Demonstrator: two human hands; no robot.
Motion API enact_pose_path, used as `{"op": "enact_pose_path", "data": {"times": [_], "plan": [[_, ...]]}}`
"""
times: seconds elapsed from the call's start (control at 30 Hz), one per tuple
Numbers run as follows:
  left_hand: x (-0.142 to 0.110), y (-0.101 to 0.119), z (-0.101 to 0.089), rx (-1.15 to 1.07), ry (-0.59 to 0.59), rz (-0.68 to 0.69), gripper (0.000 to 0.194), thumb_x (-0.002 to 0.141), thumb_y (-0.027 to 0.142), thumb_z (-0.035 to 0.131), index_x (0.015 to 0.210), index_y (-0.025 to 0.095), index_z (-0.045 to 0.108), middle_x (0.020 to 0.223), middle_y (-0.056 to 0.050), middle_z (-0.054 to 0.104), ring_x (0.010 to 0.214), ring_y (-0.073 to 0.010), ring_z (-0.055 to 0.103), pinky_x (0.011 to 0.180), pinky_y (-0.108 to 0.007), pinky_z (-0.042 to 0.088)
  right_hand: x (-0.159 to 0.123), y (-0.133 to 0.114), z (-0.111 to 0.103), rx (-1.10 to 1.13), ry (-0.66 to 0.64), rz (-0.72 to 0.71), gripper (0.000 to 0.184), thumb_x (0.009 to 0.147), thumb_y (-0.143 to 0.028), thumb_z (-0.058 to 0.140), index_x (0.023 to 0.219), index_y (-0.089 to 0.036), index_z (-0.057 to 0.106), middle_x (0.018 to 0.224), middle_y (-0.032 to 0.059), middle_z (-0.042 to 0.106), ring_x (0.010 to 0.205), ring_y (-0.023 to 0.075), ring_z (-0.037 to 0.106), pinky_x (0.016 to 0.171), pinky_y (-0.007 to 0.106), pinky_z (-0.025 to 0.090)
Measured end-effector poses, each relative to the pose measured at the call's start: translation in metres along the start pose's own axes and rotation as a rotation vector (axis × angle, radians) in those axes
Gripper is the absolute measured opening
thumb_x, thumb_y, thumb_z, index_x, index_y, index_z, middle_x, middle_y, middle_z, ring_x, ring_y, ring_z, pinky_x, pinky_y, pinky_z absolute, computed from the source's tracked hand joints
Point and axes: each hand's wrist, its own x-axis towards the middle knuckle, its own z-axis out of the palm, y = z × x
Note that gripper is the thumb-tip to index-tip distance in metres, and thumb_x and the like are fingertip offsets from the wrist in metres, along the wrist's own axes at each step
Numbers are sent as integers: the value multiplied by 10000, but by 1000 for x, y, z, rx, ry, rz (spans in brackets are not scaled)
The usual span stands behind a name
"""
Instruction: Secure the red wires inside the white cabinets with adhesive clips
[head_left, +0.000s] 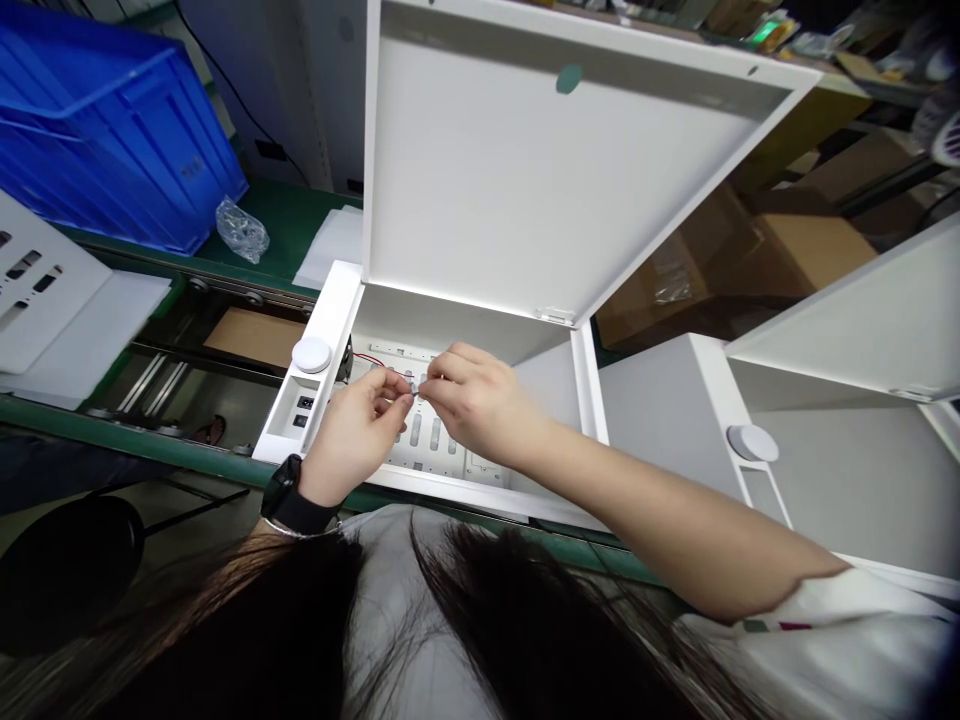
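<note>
Both hands meet inside a white metal box [340, 300] whose lid [480, 170] stands raised. My left hand [358, 425] is closed in a pinch, with thumb and forefinger at a tiny grey piece [414, 388]. From the other side my right hand [472, 400] pinches close to the same piece, its fingertips almost touching the left ones. Thin red wires [369, 358] run from the box's left wall toward the fingertips. What exactly the fingers hold is too small to tell. Below them lies a slotted white panel [426, 432].
A second white box [660, 420] stands at right with its lid raised. Left are a blue crate [127, 130], a clear plastic bag [241, 230], a slotted white plate [37, 280] and a roller conveyor [161, 385]. Cardboard boxes [810, 250] sit behind; a black stool [71, 570] is lower left.
</note>
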Motion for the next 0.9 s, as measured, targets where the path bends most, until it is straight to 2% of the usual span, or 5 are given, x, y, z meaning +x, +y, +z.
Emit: {"op": "enact_pose_path", "data": {"times": [0.27, 0.4, 0.5, 0.73, 0.9], "plan": [[4, 13, 5, 244, 93, 87, 107, 868, 277, 547, 874, 192, 612, 736, -18, 639, 624, -141, 569, 572, -257, 417, 6, -1, -10, -65, -71, 50, 256, 921, -132, 510, 1072, -144, 717, 788, 80, 608, 765, 193, 437, 668, 330, 326], [8, 19, 5, 356, 139, 176, 108, 876, 242, 520, 900, 190, 613, 788, -15, 655, 673, -151, 576, 624, -273, 407, 13, -4, -13, -147, -79, 35, 221, 910, -116, 514, 908, -156, 732, 904, 114, 616, 902, 235, 439, 719, 360, 290], [11, 22, 5, 449, 174, 239, 90, 877, 230, 526, 883, 181, 602, 805, -22, 665, 687, -160, 570, 637, -284, 383, 20, -5, -13, -167, -30, 58, 207, 906, -115, 524, 898, -162, 726, 1015, 127, 615, 1002, 264, 411, 779, 388, 268], [16, 27, 4, 480, 173, 248, 92, 881, 225, 519, 880, 181, 599, 774, -24, 648, 673, -168, 554, 625, -286, 351, 30, 5, -8, -110, -102, 23, 231, 904, -101, 523, 768, -159, 700, 708, 82, 574, 847, 219, 394, 756, 380, 255], [22, 23, 3, 453, 117, 228, 62, 845, 219, 538, 814, 184, 579, 745, -23, 631, 671, -175, 545, 624, -292, 348, 34, 4, -12, -41, -168, -32, 242, 902, -85, 504, 740, -144, 673, 696, 87, 568, 830, 219, 432, 765, 384, 303]]}}
